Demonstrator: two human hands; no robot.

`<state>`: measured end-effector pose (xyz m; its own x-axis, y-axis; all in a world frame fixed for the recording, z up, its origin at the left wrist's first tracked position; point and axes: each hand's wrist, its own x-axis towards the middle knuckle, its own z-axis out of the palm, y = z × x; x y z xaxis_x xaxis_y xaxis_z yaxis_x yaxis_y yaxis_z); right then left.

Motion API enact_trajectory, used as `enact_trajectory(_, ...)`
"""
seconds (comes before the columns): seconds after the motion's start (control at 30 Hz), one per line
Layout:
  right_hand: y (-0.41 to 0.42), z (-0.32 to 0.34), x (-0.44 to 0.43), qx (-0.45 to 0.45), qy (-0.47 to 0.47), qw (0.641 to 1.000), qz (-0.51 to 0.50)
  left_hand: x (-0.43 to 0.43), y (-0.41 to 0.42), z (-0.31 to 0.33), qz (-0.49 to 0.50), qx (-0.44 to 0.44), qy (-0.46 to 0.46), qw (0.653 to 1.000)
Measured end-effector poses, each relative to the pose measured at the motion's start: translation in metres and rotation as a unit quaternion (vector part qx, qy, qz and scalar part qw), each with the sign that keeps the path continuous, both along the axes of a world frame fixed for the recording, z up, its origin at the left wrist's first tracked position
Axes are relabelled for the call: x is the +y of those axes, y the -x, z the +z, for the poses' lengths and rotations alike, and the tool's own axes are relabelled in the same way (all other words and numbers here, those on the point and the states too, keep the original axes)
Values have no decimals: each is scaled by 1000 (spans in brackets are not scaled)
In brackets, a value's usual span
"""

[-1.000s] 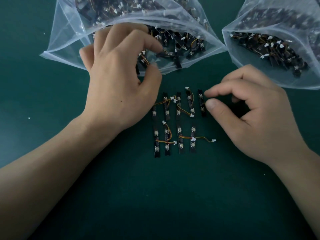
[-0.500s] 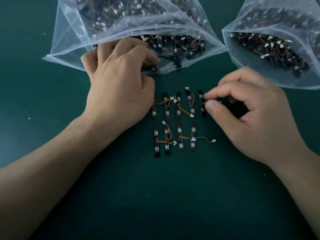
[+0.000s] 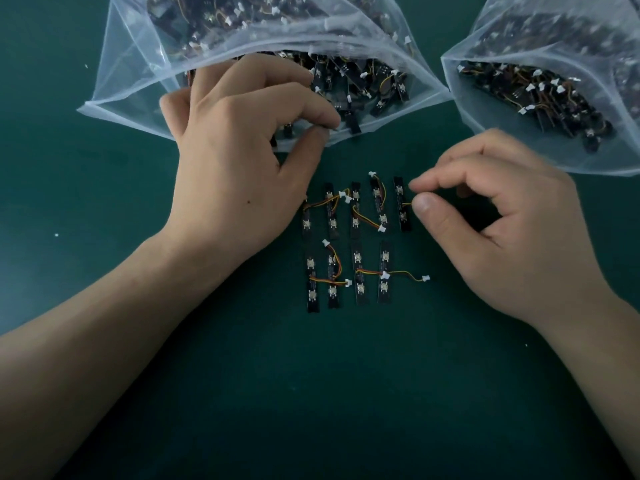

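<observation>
A: Left hand (image 3: 242, 161) first; what changed?

B: Half a second ago it was dug into the mouth of the left bag (image 3: 138, 74), thumb tucked in; now it has drawn back to the bag's lip; thumb and forefinger pinch a thin dark piece (image 3: 333, 128); most of the piece is hidden, probably another strip.

A: Right hand (image 3: 502, 230)?

B: Barely shifted over the last second; fingers curled, thumb and forefinger pinching the tip of the orange wire (image 3: 406, 204); the thumb hides the contact itself; that wire belongs to the end strip (image 3: 399, 192), right end of the upper row, centre of frame.

A: Further out?

B: Laid strips (image 3: 358, 268) in two rows on the green desk (image 3: 311, 393); five above, the leftmost partly under the left hand; four below; none of them has moved; right bag (image 3: 519, 39) at the upper right, apart from both hands.

A: Meaning for the job?

B: My read: the pick from the bag is about done; next comes carrying the piece down to the open place at the right end of the lower row; the right hand seems to be tidying the wire meanwhile; risk is a neighbour's wire snagging as the piece comes out.
</observation>
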<state>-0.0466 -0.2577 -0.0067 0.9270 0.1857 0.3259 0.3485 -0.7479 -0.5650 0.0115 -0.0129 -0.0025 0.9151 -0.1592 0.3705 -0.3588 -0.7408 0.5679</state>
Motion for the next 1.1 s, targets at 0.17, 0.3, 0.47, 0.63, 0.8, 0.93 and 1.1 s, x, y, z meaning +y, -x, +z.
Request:
enact_trajectory(0.17,1,0,3,-28,29,999,7,-3,5,-1,-85,-63,13,994)
enact_trajectory(0.3,3,0,4,-51,39,998,15,-4,5,-2,-171,-114,25,978)
enact_trajectory(0.47,5,4,6,-106,89,989,43,-5,5,1,-264,-108,66,956)
enact_trajectory(0.63,10,5,15,-148,126,978,71,-7,10,0,-315,-63,93,942)
enact_trajectory(0.8,10,5,12,-172,132,975,50,-7,10,3,-300,-46,96,948)
enact_trajectory(0.93,12,4,12,-164,105,981,22,-5,11,6,-286,-29,95,953)
enact_trajectory(1.1,14,3,13,-162,89,983,3,-3,9,6,-249,-18,105,963)
